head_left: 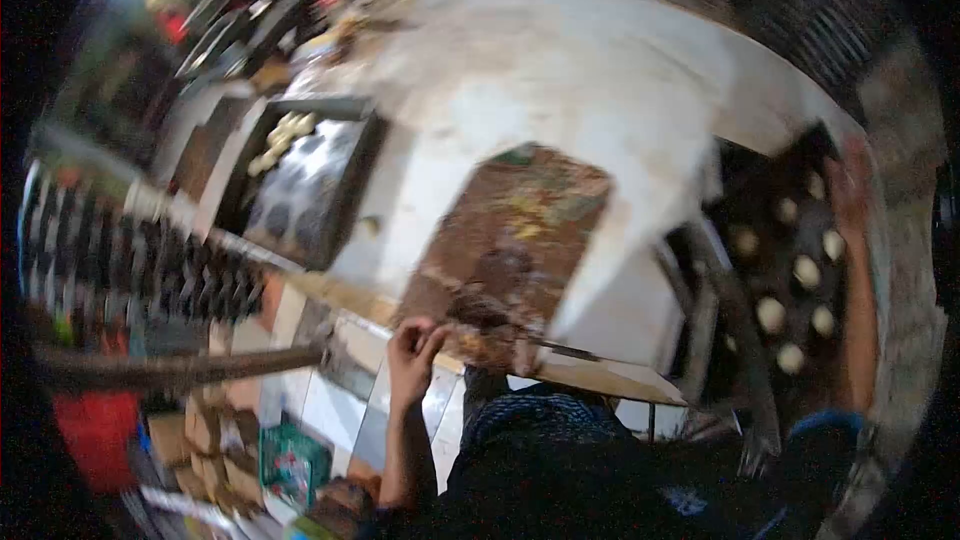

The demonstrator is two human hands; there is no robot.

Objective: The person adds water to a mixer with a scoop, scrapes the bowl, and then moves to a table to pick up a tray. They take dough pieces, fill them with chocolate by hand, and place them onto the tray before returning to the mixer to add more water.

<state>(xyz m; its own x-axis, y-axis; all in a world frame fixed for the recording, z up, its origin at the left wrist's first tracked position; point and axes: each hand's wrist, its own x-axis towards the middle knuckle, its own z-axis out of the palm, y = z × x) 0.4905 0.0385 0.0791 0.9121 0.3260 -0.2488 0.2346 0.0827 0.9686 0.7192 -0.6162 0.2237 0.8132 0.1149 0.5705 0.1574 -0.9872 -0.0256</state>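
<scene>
My right arm reaches along the right side of a dark baking tray (745, 340) that carries several pale dough balls (807, 271). At the far right corner of that tray, my right hand (850, 185) is closed around the edge, somewhat blurred. My left hand (414, 352) hangs at the table's front edge with fingers curled and thumb bent towards them; whatever may be between them cannot be made out. Just right of it lies a brown, worn board (520, 240) with yellowish and green smears and a darker patch near its front end.
On the white table (640, 70), a second tray (357, 175) with a cluster of small dough pieces (285, 138) stands at the left. A wooden bar (190, 367) juts in at lower left. Below are a green crate (293, 460) and cardboard boxes (205, 440).
</scene>
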